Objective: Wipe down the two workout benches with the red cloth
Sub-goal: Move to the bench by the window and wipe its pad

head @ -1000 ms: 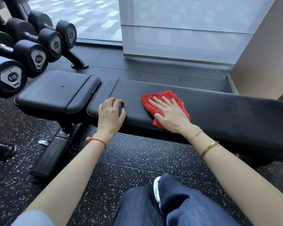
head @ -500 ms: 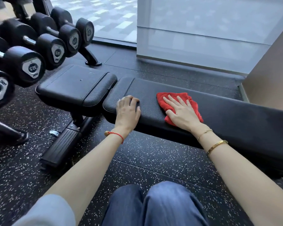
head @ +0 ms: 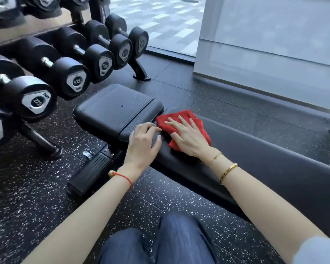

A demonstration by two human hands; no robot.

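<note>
Our right hand [head: 189, 138] lies flat, fingers straight, pressing the red cloth [head: 179, 119] onto the long pad [head: 274, 159] by the seat pad [head: 114, 109] gap. Left hand [head: 143, 145] braces the pad edge, fingers loosely curled (no real grip). Keep pressure even, overlap strokes. Second bench unseen; pad's right end cut off.

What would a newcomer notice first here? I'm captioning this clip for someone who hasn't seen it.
The red cloth stands out, pressed flat under the right hand at the near end of the long black bench pad. The left hand rests beside it at the gap to the seat pad. A rack of black dumbbells fills the left.
</note>
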